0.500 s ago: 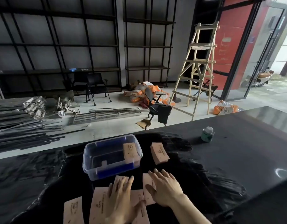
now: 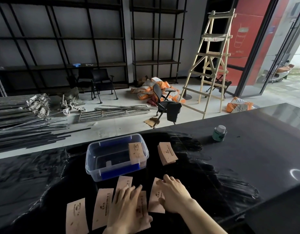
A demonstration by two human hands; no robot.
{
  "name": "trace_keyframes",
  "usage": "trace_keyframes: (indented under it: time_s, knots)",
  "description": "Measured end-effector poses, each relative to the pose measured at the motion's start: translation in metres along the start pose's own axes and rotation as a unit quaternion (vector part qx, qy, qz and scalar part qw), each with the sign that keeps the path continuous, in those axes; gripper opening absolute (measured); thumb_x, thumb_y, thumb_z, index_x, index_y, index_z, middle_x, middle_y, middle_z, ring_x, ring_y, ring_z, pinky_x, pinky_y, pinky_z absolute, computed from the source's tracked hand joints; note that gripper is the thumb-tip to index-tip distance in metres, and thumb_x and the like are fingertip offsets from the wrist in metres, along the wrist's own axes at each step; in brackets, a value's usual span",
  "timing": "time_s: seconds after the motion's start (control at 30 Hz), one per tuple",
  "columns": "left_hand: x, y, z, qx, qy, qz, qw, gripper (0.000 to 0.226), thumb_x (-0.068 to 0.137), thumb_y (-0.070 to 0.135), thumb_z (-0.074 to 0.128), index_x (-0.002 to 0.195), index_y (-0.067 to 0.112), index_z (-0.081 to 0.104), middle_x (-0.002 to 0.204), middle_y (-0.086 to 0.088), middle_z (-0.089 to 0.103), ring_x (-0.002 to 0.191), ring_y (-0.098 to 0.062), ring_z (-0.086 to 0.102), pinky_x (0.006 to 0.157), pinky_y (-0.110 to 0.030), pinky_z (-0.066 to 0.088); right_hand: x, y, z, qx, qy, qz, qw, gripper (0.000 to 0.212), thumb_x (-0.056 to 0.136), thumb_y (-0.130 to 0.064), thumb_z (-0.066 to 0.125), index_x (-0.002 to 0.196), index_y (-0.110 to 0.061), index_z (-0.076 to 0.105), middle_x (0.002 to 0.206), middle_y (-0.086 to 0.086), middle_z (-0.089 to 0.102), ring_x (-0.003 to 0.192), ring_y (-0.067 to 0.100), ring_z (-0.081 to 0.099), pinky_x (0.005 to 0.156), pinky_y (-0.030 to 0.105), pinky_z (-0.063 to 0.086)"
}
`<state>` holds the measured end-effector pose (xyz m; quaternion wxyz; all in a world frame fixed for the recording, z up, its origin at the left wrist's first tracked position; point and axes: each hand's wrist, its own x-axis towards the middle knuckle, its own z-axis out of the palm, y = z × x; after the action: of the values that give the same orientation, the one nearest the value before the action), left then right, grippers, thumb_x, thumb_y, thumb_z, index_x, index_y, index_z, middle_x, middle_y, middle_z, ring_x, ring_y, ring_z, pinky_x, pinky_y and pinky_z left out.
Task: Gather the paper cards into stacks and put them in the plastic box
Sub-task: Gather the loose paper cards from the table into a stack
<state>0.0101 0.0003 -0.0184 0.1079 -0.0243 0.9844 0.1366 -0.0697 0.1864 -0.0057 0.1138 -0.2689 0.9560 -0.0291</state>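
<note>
1. Presently, both hands lie flat on loose paper cards at the near edge of the black counter (image 2: pixel 247 157).
2. Left hand (image 2: pixel 127 208): palm down, fingers (image 2: pixel 129 191) spread wide and pressing on cards beneath; nothing is gripped.
3. Right hand (image 2: pixel 174 193): palm down on the rightmost card (image 2: pixel 156 198), fingers extended and close together, tips at the card's far edge; nothing is gripped.
4. Loose cards: one lies alone at the far left (image 2: pixel 76 217); a second (image 2: pixel 102 206) sits just beside the left hand; a third (image 2: pixel 124 181) pokes out beyond the left fingertips toward the box. Others are partly hidden under the hands, so the count cannot be told.
5. Plastic box (image 2: pixel 95 159): clear with blue clips, lidless, standing just beyond the loose cards. One stack of cards (image 2: pixel 136 152) leans inside at its right end.
6. Second stack (image 2: pixel 167 153): rests on the counter to the right of the box, apart from it.
7. Small green-labelled jar (image 2: pixel 219 133): stands on the counter, well apart to the right.
</note>
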Motion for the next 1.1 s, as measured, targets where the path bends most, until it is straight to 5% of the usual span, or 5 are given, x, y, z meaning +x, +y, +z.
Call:
trace_keyframes:
  time_s: [0.2,0.43,0.77,1.0,1.1]
  knots:
    - [0.003,-0.019,-0.014,0.031,0.015,-0.032,0.999,0.109,0.058,0.087,0.062,0.150,0.036,0.033,0.144,0.011,0.044,0.133,-0.017,0.039,0.113,-0.038,0.034,0.014,0.013,-0.011,-0.029,-0.097,-0.054,0.993,0.100,0.088,-0.030,0.077,0.160,-0.042,0.009,0.163,0.004,0.023,0.137,0.033,0.039,0.110,0.045,0.046]
    - [0.009,-0.025,-0.025,-0.042,-0.009,-0.111,0.993,0.106,0.065,0.060,0.085,0.152,0.032,0.033,0.150,0.007,0.045,0.135,-0.018,0.051,0.108,-0.035,0.044,0.020,0.018,-0.012,0.020,-0.111,-0.040,0.993,0.083,0.077,-0.043,0.087,0.148,-0.034,0.044,0.136,0.006,0.040,0.120,0.029,0.050,0.094,0.042,0.054]
    - [0.028,-0.018,-0.033,-0.239,0.101,-0.071,0.963,0.035,0.093,0.015,0.070,0.103,0.047,0.062,0.117,0.016,0.065,0.094,0.002,0.062,0.085,-0.019,0.055,0.019,0.024,0.001,0.227,0.073,-0.058,0.969,0.017,0.085,-0.014,0.064,0.090,-0.028,0.057,0.096,-0.008,0.059,0.075,0.012,0.058,0.071,0.040,0.056]
    - [0.041,0.010,-0.031,-0.271,0.038,-0.004,0.962,0.038,0.102,0.011,0.052,0.123,0.040,0.065,0.108,0.024,0.065,0.097,0.007,0.060,0.093,-0.004,0.047,0.020,0.018,0.010,0.262,0.141,-0.005,0.955,0.042,0.087,-0.010,0.063,0.123,-0.022,0.047,0.112,-0.006,0.064,0.087,0.020,0.066,0.074,0.035,0.055]
    - [0.043,0.017,-0.019,-0.305,0.028,-0.009,0.952,0.042,0.102,0.010,0.050,0.131,0.038,0.061,0.121,0.015,0.069,0.114,-0.002,0.063,0.108,-0.023,0.050,0.017,0.018,0.017,0.251,0.161,-0.037,0.954,0.065,0.090,-0.008,0.061,0.147,-0.035,0.042,0.122,-0.016,0.057,0.097,0.014,0.068,0.076,0.029,0.058]
